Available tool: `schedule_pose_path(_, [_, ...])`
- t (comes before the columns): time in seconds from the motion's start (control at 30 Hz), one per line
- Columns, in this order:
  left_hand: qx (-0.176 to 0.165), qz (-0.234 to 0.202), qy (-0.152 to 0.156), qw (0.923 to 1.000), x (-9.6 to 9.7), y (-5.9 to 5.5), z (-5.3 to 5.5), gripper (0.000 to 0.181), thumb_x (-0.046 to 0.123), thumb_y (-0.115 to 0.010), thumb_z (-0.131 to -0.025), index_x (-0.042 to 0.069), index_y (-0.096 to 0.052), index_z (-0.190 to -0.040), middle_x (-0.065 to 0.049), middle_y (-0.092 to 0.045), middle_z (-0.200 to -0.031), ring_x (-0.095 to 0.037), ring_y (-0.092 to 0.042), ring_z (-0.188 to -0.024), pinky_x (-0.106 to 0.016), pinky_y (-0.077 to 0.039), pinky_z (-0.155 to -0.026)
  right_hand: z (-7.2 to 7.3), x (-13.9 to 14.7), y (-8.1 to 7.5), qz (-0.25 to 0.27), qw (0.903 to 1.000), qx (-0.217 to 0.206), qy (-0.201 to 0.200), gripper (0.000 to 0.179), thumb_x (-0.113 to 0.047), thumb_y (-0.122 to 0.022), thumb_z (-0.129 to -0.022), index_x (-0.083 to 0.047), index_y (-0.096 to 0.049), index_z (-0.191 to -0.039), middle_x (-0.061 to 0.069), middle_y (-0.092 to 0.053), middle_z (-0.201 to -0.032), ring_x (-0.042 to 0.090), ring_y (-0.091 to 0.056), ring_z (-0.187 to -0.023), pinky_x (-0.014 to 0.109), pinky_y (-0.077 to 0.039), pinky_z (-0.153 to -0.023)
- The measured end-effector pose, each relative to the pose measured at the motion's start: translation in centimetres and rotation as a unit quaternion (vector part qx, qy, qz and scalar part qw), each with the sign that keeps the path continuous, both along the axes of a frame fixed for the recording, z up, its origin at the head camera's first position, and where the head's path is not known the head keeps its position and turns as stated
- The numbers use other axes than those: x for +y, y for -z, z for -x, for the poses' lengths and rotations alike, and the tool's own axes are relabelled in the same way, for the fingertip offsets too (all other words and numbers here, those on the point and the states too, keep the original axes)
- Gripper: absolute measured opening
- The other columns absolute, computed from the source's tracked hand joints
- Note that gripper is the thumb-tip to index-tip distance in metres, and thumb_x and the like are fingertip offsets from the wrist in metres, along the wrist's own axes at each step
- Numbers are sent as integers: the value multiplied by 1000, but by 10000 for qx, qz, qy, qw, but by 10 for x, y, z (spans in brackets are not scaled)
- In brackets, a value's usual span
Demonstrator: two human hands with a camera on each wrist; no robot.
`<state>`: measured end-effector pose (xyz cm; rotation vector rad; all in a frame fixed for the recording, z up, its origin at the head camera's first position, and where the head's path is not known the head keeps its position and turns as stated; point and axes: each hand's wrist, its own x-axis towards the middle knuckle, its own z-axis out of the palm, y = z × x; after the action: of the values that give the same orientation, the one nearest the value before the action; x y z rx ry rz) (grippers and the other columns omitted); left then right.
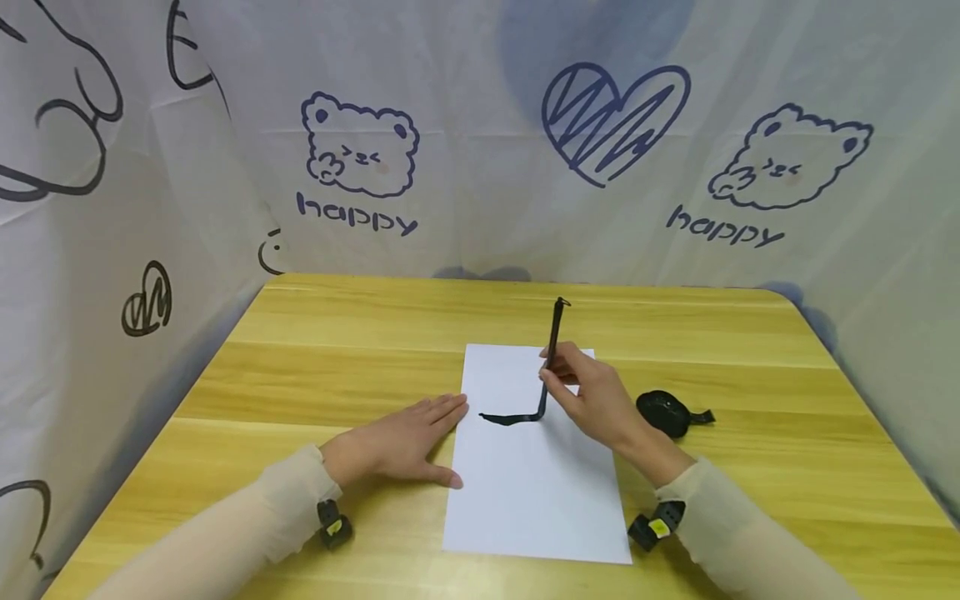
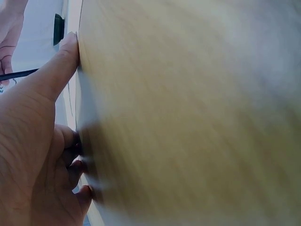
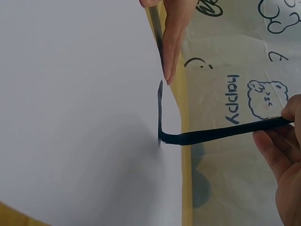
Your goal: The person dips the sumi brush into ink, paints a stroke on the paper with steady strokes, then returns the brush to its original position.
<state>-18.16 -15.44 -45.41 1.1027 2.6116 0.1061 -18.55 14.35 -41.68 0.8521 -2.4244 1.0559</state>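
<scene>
A sheet of white paper lies on the table, bearing a black ink stroke in its upper half. My right hand pinches a dark writing brush by the handle and holds it nearly upright. Seen from the right wrist, the brush has its tip bent on the paper at the stroke's right end. My left hand rests flat with fingers extended, the index fingertip and thumb at the sheet's left edge. In the left wrist view, that hand's thumb shows close up.
Right of the paper, beyond my right wrist, sits a small round black ink dish with a short handle. The wood-grain table backs onto a white cloth with drawings. Each wrist carries a strapped black device.
</scene>
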Motion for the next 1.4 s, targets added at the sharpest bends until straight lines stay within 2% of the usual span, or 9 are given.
schedule_pose_path(1.4, [-80,-65,42,9999,-1,-2,0,109,78,-49,-83,7,-12,-158,-7,-7,-164,-24,-6,-149,-40,-12,-120,-9,33,-7,-110,9994,-149,290,19,-9,-62,-97,-9,-55,-115,3,-67,-97,17,-67,-90,31,-58,-79])
